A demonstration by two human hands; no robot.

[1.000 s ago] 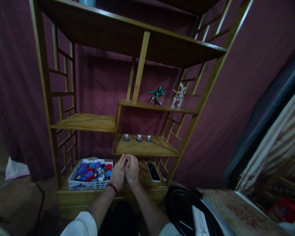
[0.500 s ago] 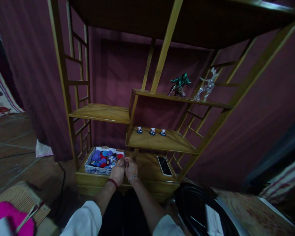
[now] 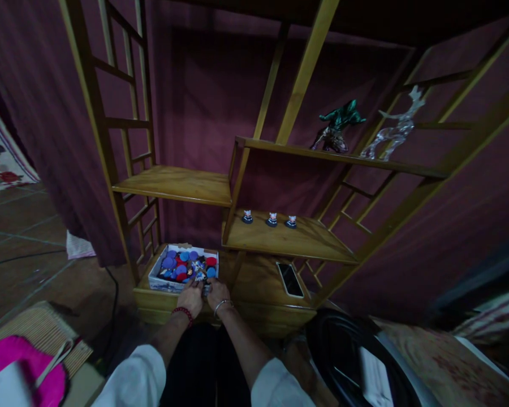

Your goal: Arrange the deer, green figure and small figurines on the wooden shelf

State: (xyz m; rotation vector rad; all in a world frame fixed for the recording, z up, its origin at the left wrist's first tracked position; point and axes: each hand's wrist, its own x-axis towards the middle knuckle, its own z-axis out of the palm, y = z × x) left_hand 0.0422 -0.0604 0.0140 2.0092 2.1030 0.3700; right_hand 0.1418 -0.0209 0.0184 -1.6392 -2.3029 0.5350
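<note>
A white cardboard box [image 3: 163,284] with a blue printed side stands on the bottom shelf. It holds several purple, blue and red round bases and small figurines, jumbled together. At the box's front right corner, my left hand [image 3: 190,298] and my right hand [image 3: 218,294] are close together, with fingers bent inward. Something small and dark shows between the fingertips, too small to name. On the middle shelf, 3 small figurines with dark bases stand in a row: the left one [image 3: 247,217], the middle one [image 3: 272,219] and the right one [image 3: 290,222].
A phone [image 3: 290,280] lies on the bottom shelf to the right. Higher up stand a green figure [image 3: 339,127] and a clear deer figurine [image 3: 394,127]. A wooden side shelf [image 3: 173,183] overhangs the box. At the lower right is a round black object [image 3: 343,350].
Both hands have moved slightly left and down, to the box's front right corner. The view has shifted closer to the shelves. A blue base now shows beside the red one.
</note>
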